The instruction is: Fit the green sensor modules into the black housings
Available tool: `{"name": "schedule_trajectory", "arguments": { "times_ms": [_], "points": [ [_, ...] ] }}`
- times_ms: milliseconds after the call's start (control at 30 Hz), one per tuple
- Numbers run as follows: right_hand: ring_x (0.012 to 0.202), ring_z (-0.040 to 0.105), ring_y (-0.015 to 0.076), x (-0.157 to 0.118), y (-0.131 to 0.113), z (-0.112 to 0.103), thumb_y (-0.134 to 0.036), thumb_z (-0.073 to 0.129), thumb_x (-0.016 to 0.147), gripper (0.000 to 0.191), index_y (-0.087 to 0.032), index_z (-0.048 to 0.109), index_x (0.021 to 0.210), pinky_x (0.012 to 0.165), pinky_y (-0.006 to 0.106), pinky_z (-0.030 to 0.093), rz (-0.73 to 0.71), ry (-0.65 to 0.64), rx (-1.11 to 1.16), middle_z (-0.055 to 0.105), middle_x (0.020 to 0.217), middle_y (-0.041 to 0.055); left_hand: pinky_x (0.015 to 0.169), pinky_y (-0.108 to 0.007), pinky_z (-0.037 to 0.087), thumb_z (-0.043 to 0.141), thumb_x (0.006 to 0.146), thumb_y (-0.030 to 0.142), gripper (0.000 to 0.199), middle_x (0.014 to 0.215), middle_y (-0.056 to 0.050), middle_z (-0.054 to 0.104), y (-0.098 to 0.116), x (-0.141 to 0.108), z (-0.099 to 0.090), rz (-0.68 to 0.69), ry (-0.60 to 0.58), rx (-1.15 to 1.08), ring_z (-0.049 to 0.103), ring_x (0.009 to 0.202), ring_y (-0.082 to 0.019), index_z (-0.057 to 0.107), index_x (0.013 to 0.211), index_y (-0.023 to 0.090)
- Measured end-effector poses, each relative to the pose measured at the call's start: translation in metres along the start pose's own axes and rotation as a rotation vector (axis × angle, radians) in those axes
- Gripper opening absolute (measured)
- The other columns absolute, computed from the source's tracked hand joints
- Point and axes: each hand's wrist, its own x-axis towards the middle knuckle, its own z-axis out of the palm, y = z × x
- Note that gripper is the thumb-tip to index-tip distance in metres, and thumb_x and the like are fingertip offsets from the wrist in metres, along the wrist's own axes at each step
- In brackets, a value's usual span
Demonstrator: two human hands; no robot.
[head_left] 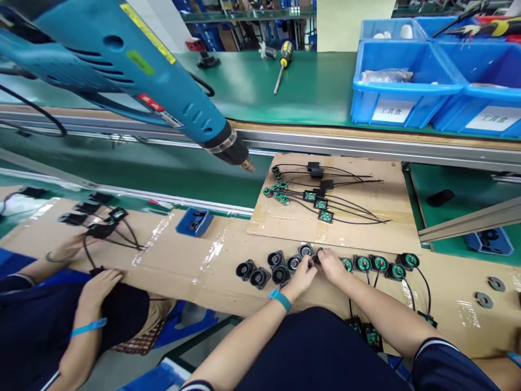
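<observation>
Five housings wired, about seven plain: partway along

Near the table's front edge, green boards (372, 338) hang on black wires. Just beyond, both hands are closed: the left hand (303, 278) and the right hand (331, 266) meet, fingertips pinching a small dark part (316, 259), mostly hidden; its exact form I cannot tell. To their right sit the five wired housings (379, 263), each showing a green disc with a wire; these look further along. To the left cluster the plain housings (280, 275), dark-faced, with no green disc or wire visible. Two grey washers (484, 300) lie far right.

Further left, a co-worker's hand (100, 283) is among black wired parts.

Beyond the hands, a cardboard sheet (285, 228) bears several leads (354, 209) with boards and discs, outside any housing, so I judge that much is left. Above hangs a power tool (195, 108); farther back are a screwdriver (283, 62) and blue bins (407, 81).
</observation>
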Motion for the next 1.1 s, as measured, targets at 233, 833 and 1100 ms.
{"name": "schedule_trajectory", "arguments": {
  "times_ms": [233,833,1100],
  "points": [
    [0.099,0.055,0.0257,-0.007,0.004,0.011,-0.009,0.043,0.096,0.018,-0.013,0.061,0.098,0.092,0.037,0.045,-0.082,0.043,0.024,0.062,0.101,0.0150,0.084,-0.030,0.042,0.050,0.081,0.009,0.014,0.085,0.002,0.051,-0.001,-0.004,0.004,-0.083,0.029,0.010,0.049,0.083,-0.015,0.045,0.089,0.020],
    [0.091,0.053,0.0269,-0.010,0.023,0.021,-0.008,0.041,0.093,0.017,-0.016,0.055,0.091,0.086,0.041,0.046,-0.228,0.136,0.104,0.059,0.093,0.0135,0.086,-0.037,0.047,0.053,0.084,0.018,0.004,0.085,-0.003,0.059,-0.001,0.000,0.010,-0.128,0.082,0.047,0.055,0.084,-0.020,0.052,0.086,0.020],
    [0.102,0.053,0.0237,-0.008,-0.009,0.003,-0.011,0.051,0.090,0.009,-0.019,0.055,0.087,0.099,0.039,0.042,0.031,0.047,0.323,0.061,0.101,0.0095,0.096,-0.043,0.046,0.046,0.085,0.025,0.010,0.097,-0.008,0.063,-0.010,0.003,0.005,-0.042,0.029,-0.007,0.058,0.097,-0.024,0.051,0.092,0.020]
  ]
}}
